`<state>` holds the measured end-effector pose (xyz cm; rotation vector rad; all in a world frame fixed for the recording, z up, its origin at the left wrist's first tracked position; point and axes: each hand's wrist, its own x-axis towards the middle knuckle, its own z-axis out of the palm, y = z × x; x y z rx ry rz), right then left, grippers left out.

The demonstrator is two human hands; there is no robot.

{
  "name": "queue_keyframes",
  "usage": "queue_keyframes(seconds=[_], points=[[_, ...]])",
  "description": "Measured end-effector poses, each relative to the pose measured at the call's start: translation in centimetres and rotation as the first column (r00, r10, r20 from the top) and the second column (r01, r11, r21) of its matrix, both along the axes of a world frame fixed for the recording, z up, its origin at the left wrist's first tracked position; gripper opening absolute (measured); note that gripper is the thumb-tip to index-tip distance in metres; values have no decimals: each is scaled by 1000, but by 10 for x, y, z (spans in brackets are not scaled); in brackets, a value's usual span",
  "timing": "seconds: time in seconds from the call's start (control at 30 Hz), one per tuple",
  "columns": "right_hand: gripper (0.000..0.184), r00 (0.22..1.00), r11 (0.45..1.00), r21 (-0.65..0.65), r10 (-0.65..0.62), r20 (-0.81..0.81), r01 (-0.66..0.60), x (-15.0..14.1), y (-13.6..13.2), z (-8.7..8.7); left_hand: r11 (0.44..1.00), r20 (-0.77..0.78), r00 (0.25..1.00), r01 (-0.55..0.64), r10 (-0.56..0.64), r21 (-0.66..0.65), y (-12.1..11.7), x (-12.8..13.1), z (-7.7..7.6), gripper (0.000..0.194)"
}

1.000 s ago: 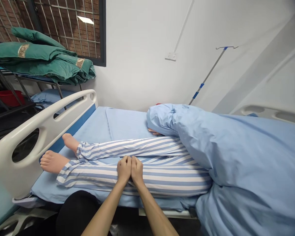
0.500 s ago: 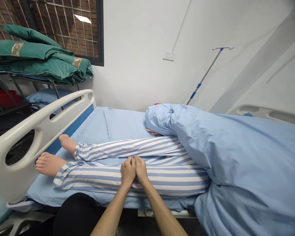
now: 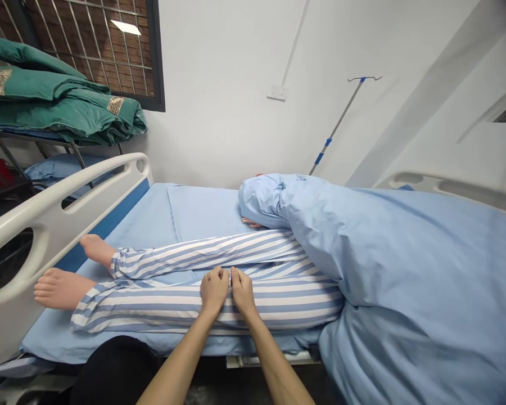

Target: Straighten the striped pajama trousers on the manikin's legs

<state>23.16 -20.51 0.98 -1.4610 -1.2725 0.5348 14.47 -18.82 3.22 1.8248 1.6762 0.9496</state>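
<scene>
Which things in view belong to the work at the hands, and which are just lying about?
In the work:
- left hand and right hand, both curled
- striped trousers, at the hands
- bed beneath

Apparently just about:
- green bedding by the window
- hooked pole beyond the bed

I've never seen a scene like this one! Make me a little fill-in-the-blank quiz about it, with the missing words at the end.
1. The left hand and the right hand are at trousers patterned with blue and white ____.
2. Two bare ____ stick out of the trouser cuffs.
3. The quilt is light ____.
4. The bedding piled by the window is ____ in colour.

Missing words: stripes; feet; blue; green.
</scene>
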Motion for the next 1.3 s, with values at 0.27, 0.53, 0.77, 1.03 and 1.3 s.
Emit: queue_keyframes(seconds=[0.27, 0.53, 0.77, 1.03, 1.3], points=[[34, 975, 998, 50, -24, -223, 35, 3, -3, 6, 996, 261, 961, 79, -88, 44, -3, 27, -15, 32], [36, 988, 998, 48, 43, 149, -50, 25, -14, 27, 989, 115, 983, 141, -145, 44, -5, 26, -17, 33], [37, 952, 999, 19, -33, 305, 29, 38, -23, 14, 982, 146, 971, 186, -188, 22, -6, 32, -10, 33], [36, 972, 993, 98, -46, -229, 70, 54, -22, 11, 985, 430, 889, 169, -161, 18, -16, 76, 9, 35], [36, 1000, 999, 49, -2, 1, 1, 68, -25, 31, 988, 228, 962, 146, -152, 44, -22, 79, -6, 34]])
